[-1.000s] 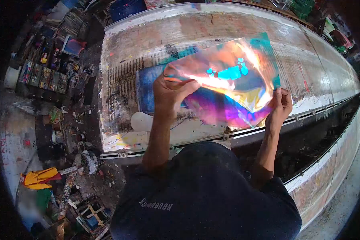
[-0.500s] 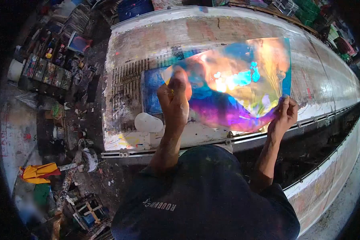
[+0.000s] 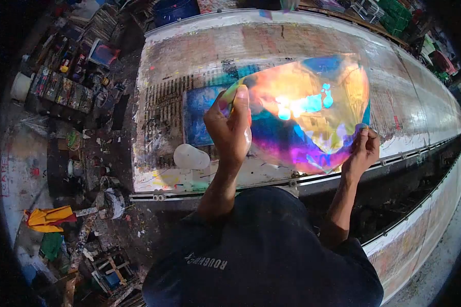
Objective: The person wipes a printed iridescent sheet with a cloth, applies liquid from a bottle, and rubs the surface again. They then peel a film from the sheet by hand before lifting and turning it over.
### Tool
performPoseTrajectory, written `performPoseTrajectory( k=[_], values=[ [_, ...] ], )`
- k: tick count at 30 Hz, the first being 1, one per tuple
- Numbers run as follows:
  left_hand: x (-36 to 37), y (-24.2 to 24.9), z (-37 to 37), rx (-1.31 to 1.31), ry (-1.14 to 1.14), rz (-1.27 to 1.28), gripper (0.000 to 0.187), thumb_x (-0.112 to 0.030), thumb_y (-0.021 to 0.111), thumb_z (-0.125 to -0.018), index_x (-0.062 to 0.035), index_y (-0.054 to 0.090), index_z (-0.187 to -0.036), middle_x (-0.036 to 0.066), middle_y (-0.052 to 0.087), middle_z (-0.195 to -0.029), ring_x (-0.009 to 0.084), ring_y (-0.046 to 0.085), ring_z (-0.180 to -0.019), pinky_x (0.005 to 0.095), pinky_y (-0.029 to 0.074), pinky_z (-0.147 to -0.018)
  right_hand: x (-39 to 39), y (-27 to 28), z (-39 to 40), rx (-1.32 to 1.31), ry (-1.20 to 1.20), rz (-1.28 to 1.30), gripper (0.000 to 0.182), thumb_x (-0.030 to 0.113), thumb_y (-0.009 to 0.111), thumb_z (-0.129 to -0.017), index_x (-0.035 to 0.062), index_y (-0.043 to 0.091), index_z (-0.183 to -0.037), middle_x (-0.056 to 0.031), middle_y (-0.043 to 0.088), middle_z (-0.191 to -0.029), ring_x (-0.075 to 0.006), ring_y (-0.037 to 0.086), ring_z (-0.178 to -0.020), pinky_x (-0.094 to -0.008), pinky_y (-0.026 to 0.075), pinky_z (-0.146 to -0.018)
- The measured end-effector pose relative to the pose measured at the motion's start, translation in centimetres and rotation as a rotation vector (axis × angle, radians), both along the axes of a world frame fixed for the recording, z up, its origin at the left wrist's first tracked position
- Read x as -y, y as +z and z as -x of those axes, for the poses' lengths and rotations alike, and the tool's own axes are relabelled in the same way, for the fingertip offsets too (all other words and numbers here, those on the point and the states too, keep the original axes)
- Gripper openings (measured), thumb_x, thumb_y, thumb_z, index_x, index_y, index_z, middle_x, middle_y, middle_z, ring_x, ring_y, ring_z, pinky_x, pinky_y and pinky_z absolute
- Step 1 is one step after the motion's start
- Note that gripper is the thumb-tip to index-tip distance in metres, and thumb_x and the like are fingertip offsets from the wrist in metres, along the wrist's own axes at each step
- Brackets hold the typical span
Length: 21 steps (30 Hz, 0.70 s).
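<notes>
A shiny, iridescent plastic film sheet [image 3: 292,87] hangs between my two hands above the long table, curved and reflecting bright light. My left hand [image 3: 230,123] is closed on its left edge, thumb on top. At the lower right corner, my right hand [image 3: 363,146] pinches the same sheet. Beneath and left of the sheet lies a blue stained flat panel [image 3: 197,115] on the table, partly hidden by my left hand. A white round container [image 3: 191,156] sits on the table left of my left wrist.
The long, paint-stained table [image 3: 200,51] runs off to the right. A second long table [image 3: 420,245] stands across a dark gap. At left, the cluttered floor holds a yellow cloth [image 3: 50,217] and a rack of containers [image 3: 64,92]. A blue drum [image 3: 174,11] stands beyond the table.
The sheet's left side has moved slightly right with my left hand, and the sheet bows more. My right hand stays nearly in place, still pinching the corner.
</notes>
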<state>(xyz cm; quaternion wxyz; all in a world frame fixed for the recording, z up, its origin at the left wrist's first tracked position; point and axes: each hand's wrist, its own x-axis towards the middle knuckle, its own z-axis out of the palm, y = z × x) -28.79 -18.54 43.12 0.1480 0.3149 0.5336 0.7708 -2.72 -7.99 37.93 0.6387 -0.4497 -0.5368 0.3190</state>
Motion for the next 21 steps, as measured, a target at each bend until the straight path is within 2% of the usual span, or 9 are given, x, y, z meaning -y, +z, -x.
performPoseTrajectory(
  k=[3,7,9,10,12,16,18,20,21],
  values=[
    [-0.2,-0.3,0.3,-0.072,0.036,-0.011,0.028,-0.020,0.055,-0.100,0.0016,0.065,-0.086,-0.006,0.047,-0.062,0.0019,0.039,-0.056,0.0220,0.030,-0.048,-0.2,-0.1,0.1,-0.006,-0.003,0.010,0.015,0.015,0.060,-0.098,0.0010,0.063,-0.093,0.0012,0.058,-0.082,-0.0053,0.048,-0.071,-0.0203,0.038,-0.064],
    [-0.5,-1.7,1.0,-0.139,0.096,-0.058,0.027,-0.020,0.055,-0.101,-0.0003,0.064,-0.084,-0.006,0.046,-0.062,0.0019,0.038,-0.055,0.0218,0.030,-0.048,-0.1,0.3,0.4,0.030,-0.007,0.015,0.016,0.014,0.059,-0.098,0.0005,0.064,-0.092,0.0005,0.059,-0.085,-0.0061,0.049,-0.073,-0.0208,0.038,-0.065],
    [-0.3,-1.0,0.4,0.032,0.044,-0.204,0.026,-0.018,0.056,-0.099,-0.0009,0.063,-0.082,-0.006,0.046,-0.062,0.0025,0.039,-0.055,0.0216,0.029,-0.047,-0.1,0.3,0.5,-0.001,0.007,0.021,0.016,0.014,0.059,-0.098,0.0007,0.064,-0.091,0.0013,0.058,-0.084,-0.0057,0.047,-0.071,-0.0208,0.037,-0.063],
    [-0.2,-0.8,0.5,0.032,0.043,-0.205,0.026,-0.018,0.056,-0.099,-0.0009,0.063,-0.082,-0.006,0.046,-0.062,0.0025,0.039,-0.055,0.0216,0.029,-0.047,-0.2,0.0,0.4,0.000,0.005,0.002,0.017,0.016,0.060,-0.098,0.0003,0.062,-0.090,0.0016,0.056,-0.080,-0.0058,0.045,-0.069,-0.0212,0.035,-0.061],
    [0.1,-0.4,0.9,-0.053,-0.007,-0.019,0.022,-0.016,0.059,-0.097,-0.0005,0.064,-0.083,-0.004,0.051,-0.064,0.0041,0.043,-0.057,0.0223,0.033,-0.049,-0.1,-0.3,0.4,0.001,0.005,-0.018,0.019,0.017,0.062,-0.097,-0.0002,0.061,-0.090,0.0019,0.055,-0.077,-0.0059,0.043,-0.067,-0.0216,0.034,-0.058],
    [-0.4,0.9,0.1,-0.058,0.066,0.055,0.018,-0.015,0.062,-0.095,0.0004,0.066,-0.087,-0.002,0.055,-0.068,0.0050,0.047,-0.059,0.0227,0.037,-0.050,0.2,-0.6,0.9,-0.042,-0.005,-0.027,0.018,0.016,0.063,-0.096,-0.0004,0.060,-0.089,0.0027,0.053,-0.076,-0.0057,0.042,-0.067,-0.0213,0.033,-0.058],
    [-0.1,-0.1,1.0,-0.166,0.121,0.152,0.019,-0.016,0.063,-0.094,0.0008,0.066,-0.088,-0.001,0.058,-0.071,0.0053,0.050,-0.060,0.0228,0.040,-0.052,0.3,-0.8,1.1,-0.025,-0.039,-0.050,0.019,0.016,0.062,-0.097,-0.0007,0.060,-0.088,0.0028,0.052,-0.075,-0.0060,0.042,-0.066,-0.0215,0.033,-0.058],
    [-0.6,-2.1,2.2,-0.213,0.156,0.185,0.024,-0.020,0.058,-0.098,0.0008,0.065,-0.089,-0.003,0.055,-0.069,0.0043,0.047,-0.059,0.0230,0.036,-0.048,0.4,-0.6,1.2,-0.015,-0.053,-0.063,0.018,0.016,0.062,-0.097,-0.0003,0.060,-0.089,0.0024,0.052,-0.075,-0.0061,0.043,-0.066,-0.0217,0.035,-0.058],
    [-0.5,-2.2,2.5,-0.130,0.124,0.169,0.027,-0.022,0.054,-0.100,0.0002,0.065,-0.090,-0.003,0.052,-0.068,0.0035,0.044,-0.057,0.0224,0.033,-0.047,0.5,-0.5,1.2,-0.005,-0.063,-0.074,0.018,0.016,0.061,-0.097,0.0000,0.059,-0.089,0.0019,0.051,-0.075,-0.0062,0.043,-0.066,-0.0219,0.036,-0.058]
  ],
)
